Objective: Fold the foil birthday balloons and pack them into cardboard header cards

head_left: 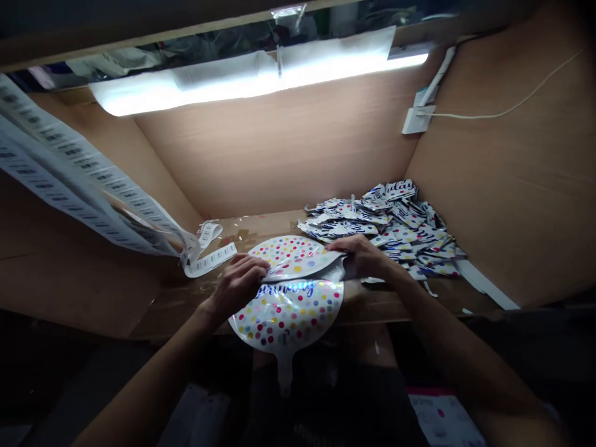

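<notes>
Both the left hand (238,282) and right hand (361,254) have fingers clamped on the dotted balloon (291,315); folding seems underway, next probably needing flat pressing.

Glares white along the strip light (261,85), warmly brightens just beneath it, sinks into near-black far below; seems perhaps softly blurred in that gloom.

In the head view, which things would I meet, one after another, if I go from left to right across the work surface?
Label strips, left hand, spotted balloon, right hand, white strip.
</notes>
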